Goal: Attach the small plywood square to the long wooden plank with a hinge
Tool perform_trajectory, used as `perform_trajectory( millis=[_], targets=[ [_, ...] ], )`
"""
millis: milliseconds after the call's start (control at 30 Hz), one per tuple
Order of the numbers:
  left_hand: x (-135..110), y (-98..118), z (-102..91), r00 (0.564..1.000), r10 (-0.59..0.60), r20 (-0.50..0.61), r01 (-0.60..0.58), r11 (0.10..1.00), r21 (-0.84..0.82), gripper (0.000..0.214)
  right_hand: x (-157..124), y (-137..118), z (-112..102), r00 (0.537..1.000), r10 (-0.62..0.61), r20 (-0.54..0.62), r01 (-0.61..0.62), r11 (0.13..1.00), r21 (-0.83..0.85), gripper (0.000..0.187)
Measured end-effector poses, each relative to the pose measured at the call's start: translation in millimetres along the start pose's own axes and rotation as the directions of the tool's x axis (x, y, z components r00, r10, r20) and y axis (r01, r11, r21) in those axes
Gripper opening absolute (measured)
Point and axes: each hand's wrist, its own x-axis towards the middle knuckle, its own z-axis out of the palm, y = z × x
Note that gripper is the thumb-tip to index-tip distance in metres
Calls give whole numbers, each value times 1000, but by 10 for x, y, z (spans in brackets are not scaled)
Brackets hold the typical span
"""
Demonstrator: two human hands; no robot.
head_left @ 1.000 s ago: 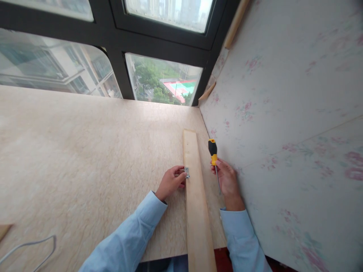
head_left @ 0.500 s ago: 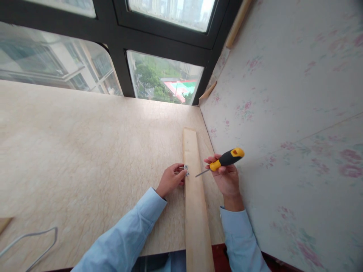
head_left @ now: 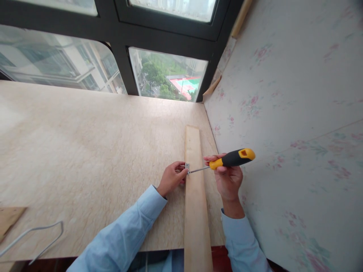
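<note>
A long pale wooden board [head_left: 195, 211] lies lengthwise on the marble-patterned ledge, its near end jutting past the front edge. Against the board's left edge, my left hand [head_left: 171, 176] pinches a small metal bracket [head_left: 187, 166]. A screw head seems to show at the bracket's lower end, by my thumb. My right hand [head_left: 229, 179] grips a yellow and black screwdriver [head_left: 232, 159] from the right side. Its shaft points left across the board, and the tip meets the bracket's lower end beside my left thumb.
The marble-patterned ledge [head_left: 93, 151] stretches left beneath dark-framed windows [head_left: 167, 22]. Close on the right rises a flower-papered wall [head_left: 289, 113]. At the lower left lie a wooden piece [head_left: 10, 219] and a bent grey cable [head_left: 39, 227].
The screwdriver has tipped flatter and its tip has moved left, from above the board onto the bracket's lower end. My left hand stays at the bracket. The view has shifted slightly.
</note>
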Motion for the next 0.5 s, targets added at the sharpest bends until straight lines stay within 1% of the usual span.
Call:
perform_trajectory(
  millis=[100,300,367,500],
  targets=[
    [0,5,3,1000,-5,-4,5,1000,8,39,-3,14,-8,1000,-9,10,9,1000,5,31],
    [5,0,-1,1000,0,2,0,1000,18,39,-10,52,4,995,-3,99,2,1000,10,23],
    [10,-6,0,1000,-2,2,2,1000,16,38,-13,62,4,995,-3,102,2,1000,12,23],
    [24,-29,7,1000,8,-6,-8,1000,7,35,-14,63,-5,997,3,71,-2,1000,-20,25]
  ],
)
